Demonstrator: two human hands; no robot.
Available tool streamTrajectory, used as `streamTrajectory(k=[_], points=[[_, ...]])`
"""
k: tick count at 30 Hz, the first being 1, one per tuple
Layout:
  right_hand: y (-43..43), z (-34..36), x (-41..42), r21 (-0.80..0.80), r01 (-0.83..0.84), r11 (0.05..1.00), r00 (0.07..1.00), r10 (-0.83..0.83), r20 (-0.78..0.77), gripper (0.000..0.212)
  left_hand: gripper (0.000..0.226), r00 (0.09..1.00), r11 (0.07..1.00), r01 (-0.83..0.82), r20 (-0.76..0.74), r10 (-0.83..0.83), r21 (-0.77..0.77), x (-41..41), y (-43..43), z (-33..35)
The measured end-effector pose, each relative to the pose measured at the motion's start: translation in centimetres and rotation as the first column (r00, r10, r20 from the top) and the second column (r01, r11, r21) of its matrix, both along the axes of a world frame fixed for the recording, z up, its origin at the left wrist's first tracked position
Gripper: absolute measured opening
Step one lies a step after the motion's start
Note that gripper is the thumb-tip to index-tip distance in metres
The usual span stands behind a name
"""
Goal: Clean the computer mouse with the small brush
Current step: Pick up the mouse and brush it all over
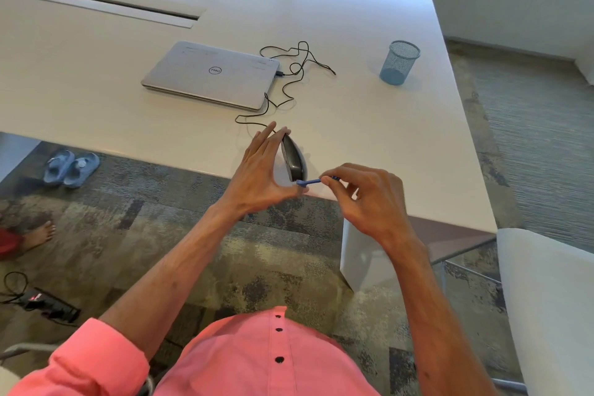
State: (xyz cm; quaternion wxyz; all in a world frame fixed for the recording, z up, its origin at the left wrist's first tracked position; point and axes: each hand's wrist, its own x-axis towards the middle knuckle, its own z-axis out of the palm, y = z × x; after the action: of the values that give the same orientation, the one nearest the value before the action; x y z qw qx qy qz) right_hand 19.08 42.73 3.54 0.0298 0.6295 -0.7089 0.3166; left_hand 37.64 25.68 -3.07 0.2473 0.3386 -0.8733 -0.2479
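- The white table [369,125] fills the upper part of the view, its near edge running just under both hands.
- A closed silver laptop [210,74] lies flat on the table, well beyond the hands.
- A blue mesh cup [399,62] stands upright near the table's right edge, well apart from everything else.
- A thin black cable [291,74] loops loosely over the table from the laptop's right side toward the mouse.
- The left hand [260,177] holds the dark computer mouse [294,159] up on its edge over the table's near rim; its fingers [268,138] lie long and straight along the mouse's left side, tips at the far end, while the thumb reaches under the near end.
- The right hand [369,199] has its fingers pinched narrow on the handle of the small blue brush [308,182].
- The brush points left, its tip touching the near, lower end of the mouse, just beside the left thumb.
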Motion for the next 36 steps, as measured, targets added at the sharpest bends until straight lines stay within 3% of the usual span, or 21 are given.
streamTrajectory(k=[7,11,12,19,21,23,25,27,29,32,36], points=[[0.8,0.3,-1.2,-0.073,0.043,0.996,0.999,-0.043,-0.003,0.015,0.13,1.0,0.998,-0.005,-0.002,0.005,0.07,-0.7,0.2,0.0],[0.8,0.2,-1.4,-0.121,-0.01,0.993,0.952,0.046,0.302,0.015,0.13,1.0,0.997,-0.007,-0.006,0.007,0.075,-1.2,0.1,0.0],[0.9,0.0,-1.5,-0.106,-0.003,0.994,0.947,0.037,0.318,0.015,0.13,1.0,0.997,-0.008,-0.014,0.009,0.073,-1.4,0.1,0.1],[1.6,-1.3,-4.4,-0.006,0.168,0.986,0.959,-0.162,0.233,0.016,0.128,0.999,0.996,-0.028,-0.034,0.031,0.079,-3.4,1.2,0.5],[1.6,-1.6,-5.4,0.012,0.21,0.978,0.936,-0.204,0.287,0.019,0.128,0.998,0.997,-0.022,-0.056,0.027,0.08,-3.9,1.5,0.4],[1.0,-1.9,-6.2,-0.013,0.209,0.978,0.785,-0.16,0.598,0.021,0.127,0.994,0.998,-0.014,-0.11,0.021,0.062,-4.4,1.7,0.4],[-0.2,-2.0,-6.3,-0.01,0.243,0.97,0.475,-0.11,0.873,0.025,0.127,0.99,0.999,-0.024,-0.137,0.029,0.039,-5.0,1.8,0.4],[-1.4,-2.2,-6.1,0.05,0.238,0.97,0.167,-0.091,0.982,0.029,0.129,0.99,0.999,-0.034,-0.137,0.035,0.013,-5.8,1.7,0.4],[-2.6,-2.7,-6.1,0.073,0.204,0.976,-0.025,-0.07,0.997,0.033,0.129,0.99,1.0,-0.021,-0.14,0.021,0.005,-6.5,1.3,0.7],[-4.9,-3.4,-6.6,0.085,0.211,0.974,-0.19,-0.044,0.981,0.035,0.127,0.986,1.0,0.017,-0.164,-0.013,0.024,-7.6,0.0,1.0],[-8.7,-3.8,-7.5,0.102,0.208,0.973,-0.272,-0.043,0.961,0.033,0.123,0.979,0.995,0.079,-0.194,-0.067,0.057,-9.4,-2.7,0.7]])
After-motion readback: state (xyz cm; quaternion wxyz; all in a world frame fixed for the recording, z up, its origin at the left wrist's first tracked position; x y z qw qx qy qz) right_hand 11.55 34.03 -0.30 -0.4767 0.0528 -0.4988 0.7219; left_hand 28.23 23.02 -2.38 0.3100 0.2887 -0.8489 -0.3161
